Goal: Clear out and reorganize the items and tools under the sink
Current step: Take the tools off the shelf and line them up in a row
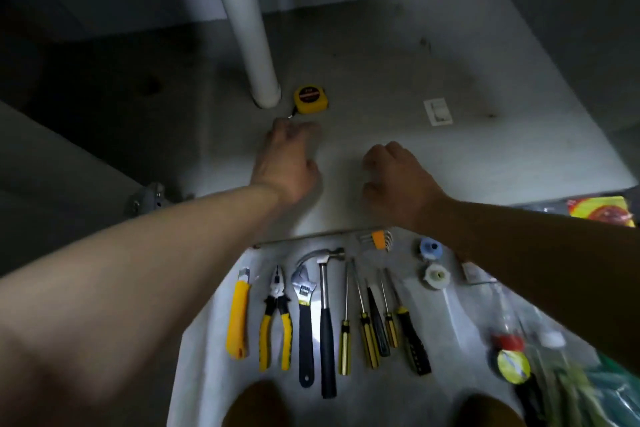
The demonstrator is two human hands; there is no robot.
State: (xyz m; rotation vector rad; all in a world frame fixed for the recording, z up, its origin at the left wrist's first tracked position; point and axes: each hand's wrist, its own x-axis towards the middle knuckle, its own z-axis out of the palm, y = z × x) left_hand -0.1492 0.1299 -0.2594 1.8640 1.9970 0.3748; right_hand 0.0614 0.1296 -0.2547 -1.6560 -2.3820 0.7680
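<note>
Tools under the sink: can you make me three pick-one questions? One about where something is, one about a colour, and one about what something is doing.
1. Where is the tape measure?
A) beside the foot of the white pipe
B) in a drawer
C) on a shelf

2. What colour is the utility knife?
A) red
B) yellow
C) blue

3. How is the hammer?
A) held in a hand
B) standing upright
C) lying flat on the white sheet

Answers:
1 A: it sits on the cabinet floor next to the pipe's lower end.
2 B: its body is plainly yellow.
3 C: it lies among the other tools, and no hand touches it.
</note>
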